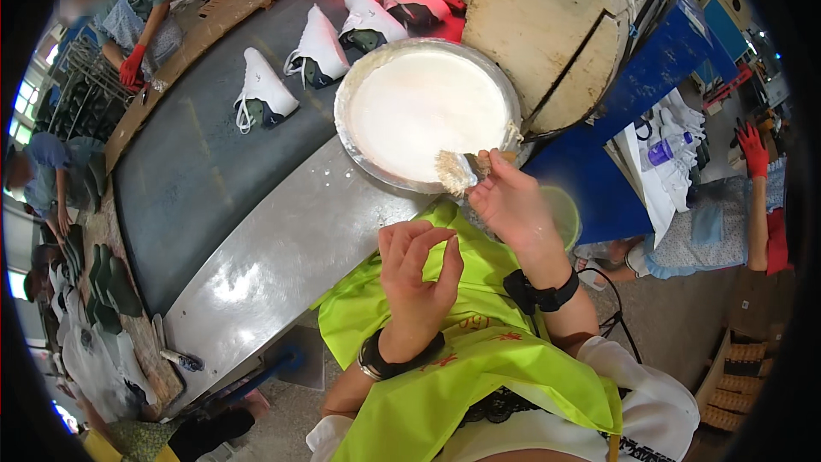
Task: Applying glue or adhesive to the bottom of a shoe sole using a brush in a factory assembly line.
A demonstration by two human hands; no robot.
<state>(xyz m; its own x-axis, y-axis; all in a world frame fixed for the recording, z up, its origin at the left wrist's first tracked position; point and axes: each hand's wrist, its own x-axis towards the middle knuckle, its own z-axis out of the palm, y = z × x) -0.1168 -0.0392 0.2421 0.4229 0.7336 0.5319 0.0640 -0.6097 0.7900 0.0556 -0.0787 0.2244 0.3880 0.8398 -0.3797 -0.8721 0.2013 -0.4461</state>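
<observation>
My right hand [513, 207] is closed round a brush [455, 173] with pale, frayed bristles, at the near right rim of a round metal basin [342, 124]. White liquid [428, 111] fills much of the basin. Its bristles point left, over the rim. My left hand [417, 269] hovers below the basin, in front of my yellow-green apron [522, 368]. Its fingers are loosely curled, the thumb tip close to the index fingertip, and no object shows between them.
Several white shoe uppers on dark forms, among them a white shoe [263, 90], line the dark conveyor belt [205, 162]. A bare metal ledge [256, 269] borders it. At far left, people work beside dark soles [115, 285]. A red-gloved co-worker [753, 150] is at right, near a blue panel [573, 180].
</observation>
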